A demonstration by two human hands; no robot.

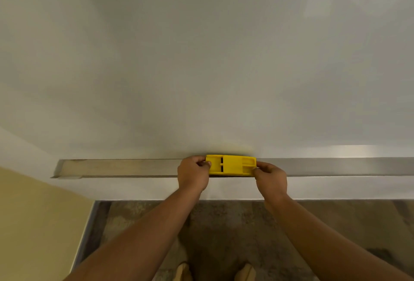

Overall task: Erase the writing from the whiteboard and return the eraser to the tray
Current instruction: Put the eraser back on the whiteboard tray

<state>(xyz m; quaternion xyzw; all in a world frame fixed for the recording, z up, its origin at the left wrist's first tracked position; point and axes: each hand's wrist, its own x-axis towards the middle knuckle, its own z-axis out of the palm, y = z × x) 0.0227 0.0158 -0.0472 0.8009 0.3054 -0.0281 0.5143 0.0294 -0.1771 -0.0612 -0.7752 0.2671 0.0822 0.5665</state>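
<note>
Nearly done: you are setting the eraser down on the tray.

Both your forearms reach forward; your left hand (193,174) pinches the left end of the yellow eraser (230,164) and your right hand (271,180) its right end, on the tray (125,167). Beyond it the whiteboard (201,56) looks clean, so next just release.

The eraser's (230,164) underside is hidden, and the tray (125,168) runs off the right edge.
</note>
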